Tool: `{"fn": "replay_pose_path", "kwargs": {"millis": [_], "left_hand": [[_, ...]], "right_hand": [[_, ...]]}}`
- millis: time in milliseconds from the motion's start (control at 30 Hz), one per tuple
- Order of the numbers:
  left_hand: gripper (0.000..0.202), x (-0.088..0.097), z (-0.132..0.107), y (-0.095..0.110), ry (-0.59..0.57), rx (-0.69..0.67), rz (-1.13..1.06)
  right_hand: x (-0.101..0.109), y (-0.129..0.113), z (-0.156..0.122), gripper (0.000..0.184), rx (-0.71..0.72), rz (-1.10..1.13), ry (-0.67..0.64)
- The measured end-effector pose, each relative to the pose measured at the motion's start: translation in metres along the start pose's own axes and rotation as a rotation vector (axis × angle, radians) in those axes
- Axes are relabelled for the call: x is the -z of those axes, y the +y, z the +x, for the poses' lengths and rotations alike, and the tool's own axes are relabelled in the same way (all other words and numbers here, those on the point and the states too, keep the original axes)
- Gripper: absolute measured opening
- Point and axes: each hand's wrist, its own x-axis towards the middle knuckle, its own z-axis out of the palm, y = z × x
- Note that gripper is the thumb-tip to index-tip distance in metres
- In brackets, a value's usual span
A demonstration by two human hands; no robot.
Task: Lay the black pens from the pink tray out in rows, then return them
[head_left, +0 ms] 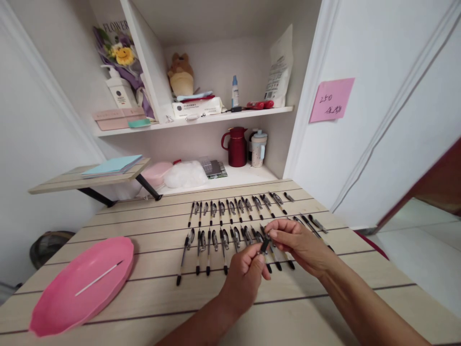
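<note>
My left hand (247,271) is closed in a pinch on a small dark pen part (265,245), held just above the table. At the upper end of that part, the thumb and fingers of my right hand (293,240) are pinched together on it; whether it is a cap or another piece is partly hidden by the fingers. Around and beneath both hands lie two rows of slim pens (208,252) with dark ends. Short clear-and-black pen caps with clips (215,239) rest beside many of them. My hands cover some pens in the front row.
A pink tray (46,307) with a thin white refill (99,278) in it stands at the left. Behind the pens are a raised wooden stand (61,180) with blue paper, a plastic bag (185,174), a red jug (237,149) and a light cup (258,151).
</note>
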Motion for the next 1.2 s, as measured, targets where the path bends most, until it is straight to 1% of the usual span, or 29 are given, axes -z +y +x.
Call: {"fn": "replay_pose_path", "kwargs": {"millis": [200,333,533,633,767,933,1033,1100,1167,1200], "left_hand": [[0.039,-0.003,-0.002,0.0,-0.024,-0.017,0.01],[0.04,-0.003,-0.004,0.003,-0.043,-0.033,0.003],[0.037,-0.003,-0.005,0.005,-0.062,-0.038,-0.028],[0.037,-0.002,-0.005,0.006,-0.095,-0.043,-0.063],[0.039,-0.001,-0.004,0.007,-0.117,-0.012,-0.144],[0.037,-0.001,-0.003,0.006,-0.132,-0.008,-0.161],[0.035,-0.001,-0.003,0.005,-0.133,-0.019,-0.155],[0.035,0.0,-0.002,0.004,-0.136,-0.015,-0.157],[0.036,0.0,-0.002,0.004,-0.14,-0.009,-0.161],[0.037,0.001,-0.002,0.003,-0.143,-0.007,-0.162]], "right_hand": [[-0.002,-0.002,-0.005,0.028,0.056,-0.045,0.011],[-0.005,-0.002,-0.007,0.026,0.09,-0.03,0.03],[-0.011,-0.003,-0.01,0.026,0.144,-0.073,0.023],[-0.011,-0.003,-0.013,0.027,0.159,-0.086,0.012],[-0.009,-0.002,-0.014,0.035,0.13,0.024,-0.021],[-0.014,0.009,-0.01,0.021,0.174,0.125,0.025],[-0.017,0.014,-0.01,0.019,0.195,0.169,0.036],[-0.018,0.014,-0.011,0.022,0.17,0.213,-0.004],[-0.017,0.012,-0.012,0.032,0.132,0.267,-0.063],[-0.017,0.012,-0.012,0.034,0.121,0.283,-0.08]]}}
